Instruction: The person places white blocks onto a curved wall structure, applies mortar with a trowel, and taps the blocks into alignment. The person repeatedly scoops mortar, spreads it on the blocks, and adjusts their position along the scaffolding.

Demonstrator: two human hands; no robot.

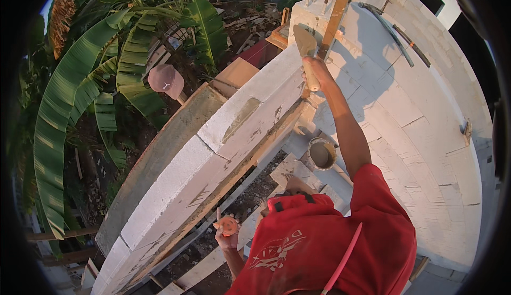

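Observation:
In my right hand (pixel 316 71), raised at the wall's far end, is a mortar-stained trowel (pixel 305 40). Its blade points away from me, close to the upright timber (pixel 338 10) and the rough block column. My left hand (pixel 228 238) is low, near me, on the inner side of the white block wall (pixel 178 175). Its fingers grip a round orange reel-like thing (pixel 228 224), and one finger sticks up. A patch of grey mortar (pixel 242 118) marks the wall's top.
A bucket (pixel 322 154) holding grey mortar stands below my right forearm. Two long-handled tools (pixel 391 34) lean at the right-hand block wall (pixel 426 151). Beyond the left wall, a cap (pixel 166 81) sits on a post beside banana leaves (pixel 69 103). Planks and rubble lie below.

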